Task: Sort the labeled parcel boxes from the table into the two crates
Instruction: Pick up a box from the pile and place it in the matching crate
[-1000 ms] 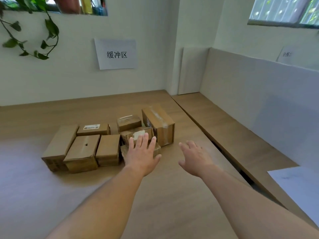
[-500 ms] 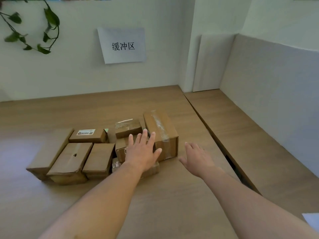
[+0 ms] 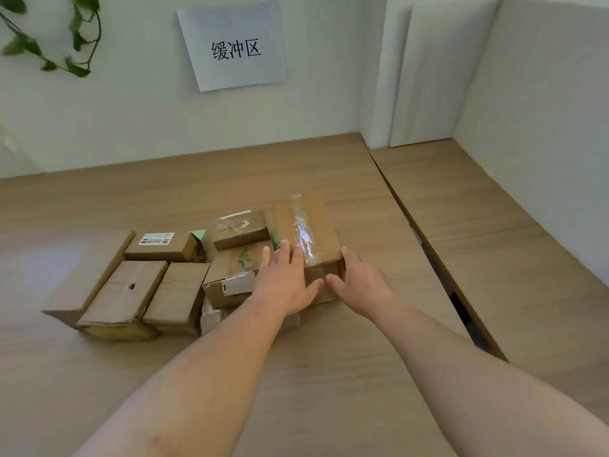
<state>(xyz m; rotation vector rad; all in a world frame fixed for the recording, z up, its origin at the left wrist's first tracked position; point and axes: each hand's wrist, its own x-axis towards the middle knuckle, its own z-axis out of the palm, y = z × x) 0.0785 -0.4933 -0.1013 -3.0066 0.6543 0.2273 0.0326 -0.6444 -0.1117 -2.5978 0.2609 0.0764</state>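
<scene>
About eight brown parcel boxes (image 3: 125, 291) sit bunched together on the table (image 3: 329, 374). One box (image 3: 227, 268) has a white label with a 1. A paper sign (image 3: 234, 47) on the wall says 缓冲区. Both hands are spread. The left hand (image 3: 283, 285) lies on the big taped box (image 3: 306, 225), and the right hand (image 3: 361, 285) touches its right side.

Soft, even daylight is filling the scene; a pale glare is washing out the tabletop (image 3: 43, 268) at left, tape (image 3: 301, 225) is glinting, leaves (image 3: 19, 47) are blurring, edges are bowing.
</scene>
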